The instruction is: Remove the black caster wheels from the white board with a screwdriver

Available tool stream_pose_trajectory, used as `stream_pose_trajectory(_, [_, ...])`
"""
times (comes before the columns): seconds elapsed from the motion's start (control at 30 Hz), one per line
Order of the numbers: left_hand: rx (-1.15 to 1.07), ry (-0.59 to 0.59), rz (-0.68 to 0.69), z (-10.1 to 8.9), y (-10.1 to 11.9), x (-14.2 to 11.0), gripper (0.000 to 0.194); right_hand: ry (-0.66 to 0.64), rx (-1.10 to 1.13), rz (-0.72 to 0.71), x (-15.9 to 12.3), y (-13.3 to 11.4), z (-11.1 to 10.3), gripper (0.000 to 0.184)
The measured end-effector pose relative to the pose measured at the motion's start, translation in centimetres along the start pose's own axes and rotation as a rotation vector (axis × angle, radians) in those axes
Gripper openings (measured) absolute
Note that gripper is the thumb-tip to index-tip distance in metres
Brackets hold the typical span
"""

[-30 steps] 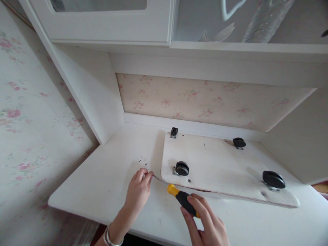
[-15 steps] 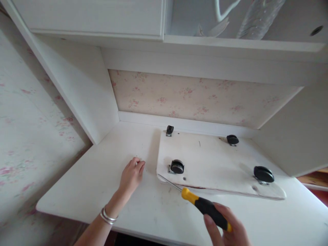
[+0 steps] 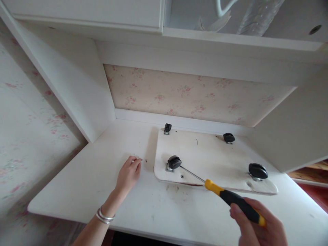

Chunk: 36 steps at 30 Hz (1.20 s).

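A worn white board [image 3: 217, 160] lies flat on the white desk [image 3: 164, 205], with black caster wheels screwed to its corners. My right hand [image 3: 258, 227] grips a screwdriver [image 3: 230, 198] by its yellow and black handle. Its metal tip reaches the near left caster [image 3: 174, 162]. My left hand [image 3: 128, 174] rests on the desk to the left of the board, fingers curled down on a few tiny dark screws [image 3: 146, 160]. I cannot make out whether it holds one. A silver bangle sits on that wrist.
Three other casters stand on the board: far left [image 3: 167, 128], far right [image 3: 229, 137], near right [image 3: 258, 171]. White cabinets and a shelf hang overhead. Side panels wall the desk in at left and right. Floral wallpaper covers the back.
My right hand swung the screwdriver rightward, and its tip went from my left fingers to the near left caster. My left hand slid a little left and settled on the desk.
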<state>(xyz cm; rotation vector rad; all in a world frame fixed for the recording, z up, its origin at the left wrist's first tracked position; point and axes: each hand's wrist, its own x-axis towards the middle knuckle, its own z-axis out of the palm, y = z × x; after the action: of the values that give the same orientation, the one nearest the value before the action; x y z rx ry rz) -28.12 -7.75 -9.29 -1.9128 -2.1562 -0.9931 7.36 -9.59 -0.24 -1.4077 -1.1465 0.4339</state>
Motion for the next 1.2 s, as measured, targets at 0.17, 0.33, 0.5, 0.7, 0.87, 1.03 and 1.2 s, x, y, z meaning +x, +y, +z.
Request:
stream_pose_trajectory(0.17, [-0.184, 0.06, -0.06, -0.1, 1.9, -1.5, 0.018, -0.097, -0.054, -0.109, 0.9, 0.0, 0.9, 0.047])
stream_pose_trajectory(0.33, [-0.294, 0.024, -0.111, 0.2, 3.5, -2.5, 0.017, -0.198, -0.168, -0.288, 1.6, -1.8, 2.4, 0.035])
stream_pose_trajectory(0.5, [-0.406, -0.038, -0.176, -0.2, 5.2, -3.1, 0.021, -0.294, -0.268, -0.526, 2.6, -4.6, 4.1, 0.021])
stream_pose_trajectory(0.7, [-0.484, -0.087, -0.209, -0.5, 7.0, -4.5, 0.021, -0.342, -0.248, -0.711, 3.3, -6.8, 5.3, 0.02])
stream_pose_trajectory(0.87, [-0.511, -0.111, -0.246, 0.1, 7.3, -5.4, 0.022, -0.164, -0.291, -0.585, 3.8, -7.2, 5.0, 0.026])
stream_pose_trajectory(1.03, [-0.546, -0.108, -0.266, 0.8, 7.6, -5.8, 0.022, 0.013, -0.351, -0.496, 5.1, -7.3, 3.6, 0.032])
stream_pose_trajectory(1.2, [-0.565, -0.088, -0.292, 1.2, 7.7, -6.2, 0.023, -0.036, -0.342, -0.543, 6.3, -8.0, 2.6, 0.026])
